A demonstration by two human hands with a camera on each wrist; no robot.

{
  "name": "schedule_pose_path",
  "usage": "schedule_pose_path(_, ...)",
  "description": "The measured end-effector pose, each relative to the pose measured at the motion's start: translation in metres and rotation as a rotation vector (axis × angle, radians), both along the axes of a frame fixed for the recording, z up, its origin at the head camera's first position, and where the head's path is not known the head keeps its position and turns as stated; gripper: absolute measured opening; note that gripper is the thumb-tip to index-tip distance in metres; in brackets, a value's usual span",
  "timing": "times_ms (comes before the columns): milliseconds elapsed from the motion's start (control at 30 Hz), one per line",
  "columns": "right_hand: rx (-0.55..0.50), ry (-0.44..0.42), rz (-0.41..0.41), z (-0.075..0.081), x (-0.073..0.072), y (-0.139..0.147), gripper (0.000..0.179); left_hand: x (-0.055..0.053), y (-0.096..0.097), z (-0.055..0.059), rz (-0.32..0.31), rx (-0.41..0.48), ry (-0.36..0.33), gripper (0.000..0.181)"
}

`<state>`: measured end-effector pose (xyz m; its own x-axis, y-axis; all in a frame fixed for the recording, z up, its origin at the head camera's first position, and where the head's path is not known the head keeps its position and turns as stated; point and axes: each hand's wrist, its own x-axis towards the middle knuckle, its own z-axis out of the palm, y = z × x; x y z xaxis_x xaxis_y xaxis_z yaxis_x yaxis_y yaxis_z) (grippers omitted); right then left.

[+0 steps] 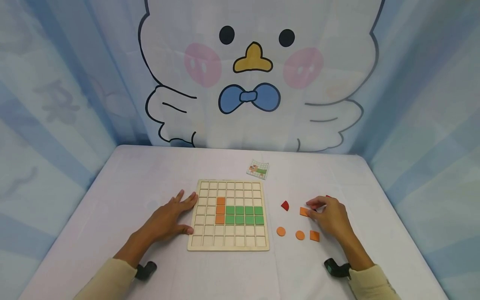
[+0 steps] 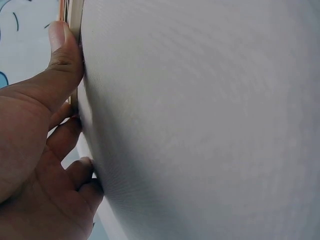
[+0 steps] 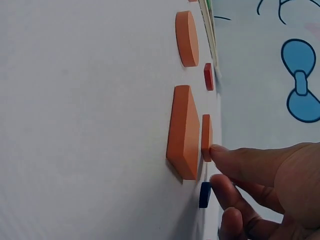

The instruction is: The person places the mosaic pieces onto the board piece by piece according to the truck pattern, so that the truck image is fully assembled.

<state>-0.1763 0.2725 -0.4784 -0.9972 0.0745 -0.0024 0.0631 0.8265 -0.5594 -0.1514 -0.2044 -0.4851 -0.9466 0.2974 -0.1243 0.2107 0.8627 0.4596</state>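
A wooden grid board (image 1: pixel 228 242) lies flat, with a column of orange squares (image 1: pixel 220 210) and two rows of green squares (image 1: pixel 244 215) set in it. My left hand (image 1: pixel 170 218) rests at the board's left edge, fingers spread, thumb near its lower corner. Over the loose pieces on the right is my right hand (image 1: pixel 331 216). Its thumb tip touches or overlaps the end of an orange square (image 3: pixel 206 137). The other fingertips are close by a small blue piece (image 3: pixel 204 195), mostly hidden by the hand in the head view.
Near the right hand lie two orange discs (image 1: pixel 281 231), another orange square (image 1: pixel 314 236) and a red wedge (image 1: pixel 285 206). A bit of red shows behind the hand. Beyond the board is a small picture card (image 1: pixel 258 169). A printed curtain (image 1: pixel 255 125) hangs behind the white table (image 1: pixel 157 166).
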Motion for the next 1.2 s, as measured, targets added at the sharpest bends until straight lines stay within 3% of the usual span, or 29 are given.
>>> schedule_pose_path(233, 0.006, 0.014, -0.02, 0.0, 0.001, 0.004, 0.024, 0.0, -0.001, 0.0, -0.003, 0.004, -0.002, 0.111)
schedule_pose_path(500, -0.006, 0.034, 0.046, 0.0, -0.003, -0.007, 0.024, 0.0, -0.001, 0.001, -0.012, 0.01, 0.0, 0.11)
schedule_pose_path(1033, -0.06, -0.015, 0.154, -0.002, -0.015, -0.042, 0.03, 0.001, 0.0, 0.002, 0.0, 0.012, -0.015, 0.11)
schedule_pose_path(1200, -0.054, -0.033, 0.17, 0.0, -0.017, -0.047, 0.023, 0.0, 0.0, 0.001, 0.0, 0.014, -0.011, 0.11)
